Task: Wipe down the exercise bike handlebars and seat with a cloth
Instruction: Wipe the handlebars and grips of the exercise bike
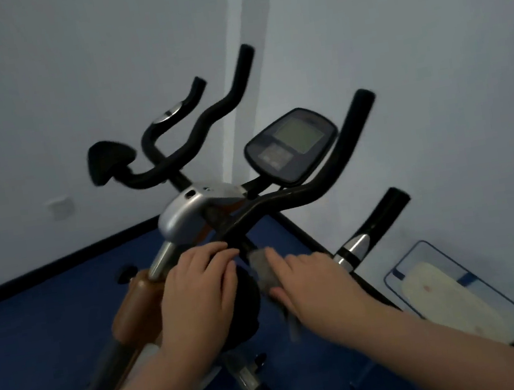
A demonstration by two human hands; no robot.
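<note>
A: Going big to small. The exercise bike (186,218) is filling the middle, with both hands working low at its front. The handlebars (285,197) are rising above and beyond the hands, the right-side bar curving up and away past the right hand. No seat that I can be sure of; there is a dark pad up past the left hand, but I can't tell what it is.

B: And the hands?

A: The left hand (196,292) is lying over the dark bar near the silver stem, fingers loosely curved over it, not clearly clamping. The right hand (311,283) is pinching a grey cloth (264,271) between thumb and fingers, pressing it against the bar just beside the left hand. The two hands are sitting near each other, almost touching.

B: The cloth relative to the hands?

A: It is sitting under and ahead of the right fingers, with a tail hanging down below that hand, just right of the left fingertips.

B: Which step, and how to do it well?

A: I'm judging it as wiping the lower centre of the bars. Best bet: keep the left hand bracing the frame, wrap the cloth around the tube and not just along the top, then slide outward along each grip toward the far ends. Bunch up the loose tail so it isn't snagging.

B: Small stuff?

A: The console (291,145) is sitting above the right hand.
</note>
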